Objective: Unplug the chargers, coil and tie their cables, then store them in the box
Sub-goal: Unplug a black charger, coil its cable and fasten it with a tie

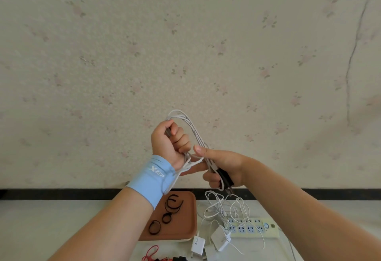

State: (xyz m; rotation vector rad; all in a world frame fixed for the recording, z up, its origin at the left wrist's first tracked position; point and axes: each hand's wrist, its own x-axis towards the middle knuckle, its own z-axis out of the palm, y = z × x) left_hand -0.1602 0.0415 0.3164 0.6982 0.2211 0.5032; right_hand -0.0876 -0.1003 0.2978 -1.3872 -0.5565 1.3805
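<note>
My left hand (169,139) is raised in front of the wall, its fingers curled round a bundle of white cable (192,129) that loops above the fist. My right hand (221,167) grips the black charger plug (225,179) at the cable's lower end, index finger stretched toward my left wrist. A cable strand hangs across the blue wristband. On the table below lie more white chargers (220,239) with tangled white cables (224,207) and a power strip (254,227).
A brown tray-like lid (185,225) holds several black cable ties (174,204). A red cable (151,253) lies at the bottom edge. The table meets a floral wallpapered wall with a black strip along its base.
</note>
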